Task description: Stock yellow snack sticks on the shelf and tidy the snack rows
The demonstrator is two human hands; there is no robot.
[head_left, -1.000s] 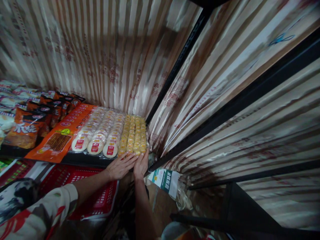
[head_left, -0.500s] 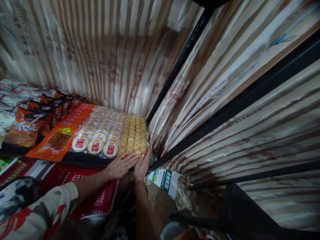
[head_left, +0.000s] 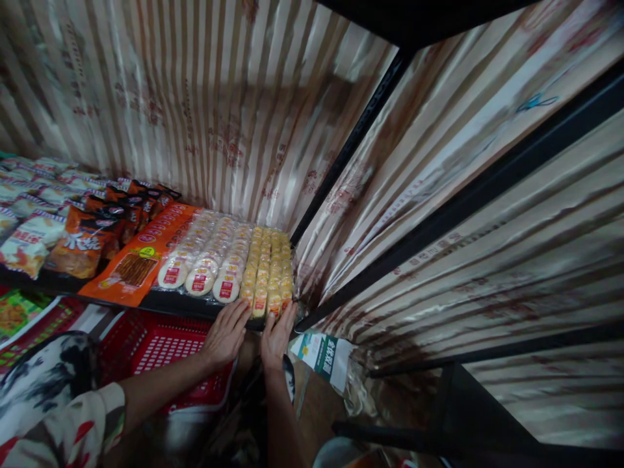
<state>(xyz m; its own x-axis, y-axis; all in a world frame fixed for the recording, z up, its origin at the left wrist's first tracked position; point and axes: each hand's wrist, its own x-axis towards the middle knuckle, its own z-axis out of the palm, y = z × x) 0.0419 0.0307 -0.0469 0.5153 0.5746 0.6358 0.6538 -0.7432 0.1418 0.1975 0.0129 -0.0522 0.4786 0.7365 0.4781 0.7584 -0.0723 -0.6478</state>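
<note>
Rows of small yellow wrapped pastries [head_left: 267, 270] fill the right end of a dark shelf [head_left: 160, 303], against the striped paper wall. Beside them lie rows of round white cakes with red labels [head_left: 205, 260]. My left hand [head_left: 225, 333] rests flat at the shelf's front edge, fingers stretched out and touching the nearest packets. My right hand [head_left: 277, 331] lies flat next to it, fingertips on the front yellow pastries. Neither hand grips anything.
Orange snack packs [head_left: 139, 260] and dark orange bags [head_left: 82, 240] lie further left on the shelf. A red plastic basket [head_left: 160, 344] sits below it. A black upright post [head_left: 351, 146] and black shelf rails [head_left: 487, 188] bound the corner. A white-green carton [head_left: 322, 354] lies below right.
The view has shifted slightly. Both hands have slid back a little towards the shelf's front edge, and the front yellow pastries now sit closer to that edge.
</note>
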